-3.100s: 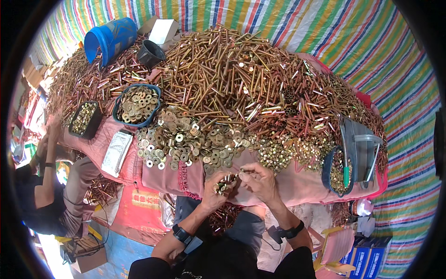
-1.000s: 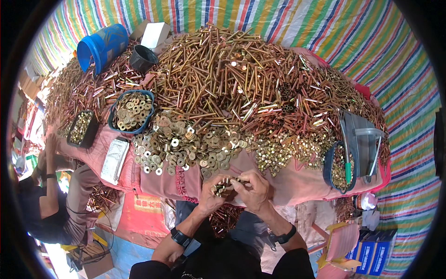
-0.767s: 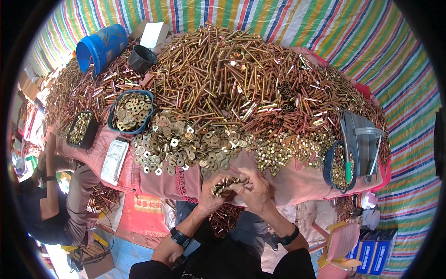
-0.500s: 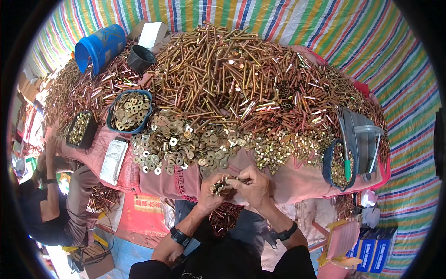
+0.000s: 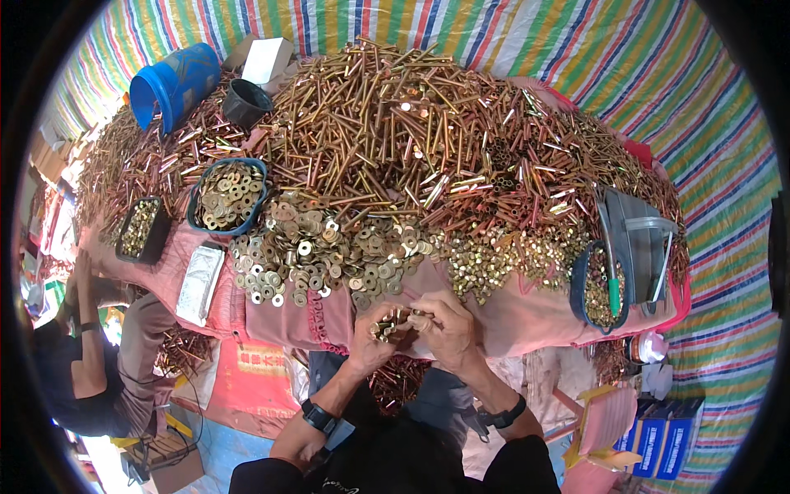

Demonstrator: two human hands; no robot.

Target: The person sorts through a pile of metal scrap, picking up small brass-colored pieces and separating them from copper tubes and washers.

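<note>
A small bunch of brass-coloured bolts sticks out of my left hand, whose fingers are wrapped round it. Close against it, my right hand pinches with thumb and forefinger at a small piece that I cannot make out. Both hands are over the near edge of the pink cloth. Just beyond them lie a heap of flat washers and, to its right, a heap of small nuts. Behind rises a big pile of long bolts and metal tubes.
At left are a blue tub of washers, a dark tray of nuts, a silver packet, a blue bucket and a black pot. At right, a tub holds nuts and a green marker. Another person sits at far left.
My right hand has shifted slightly left, closer to the left hand, its fingers still pinched. The left hand keeps the bolts, turned a little.
</note>
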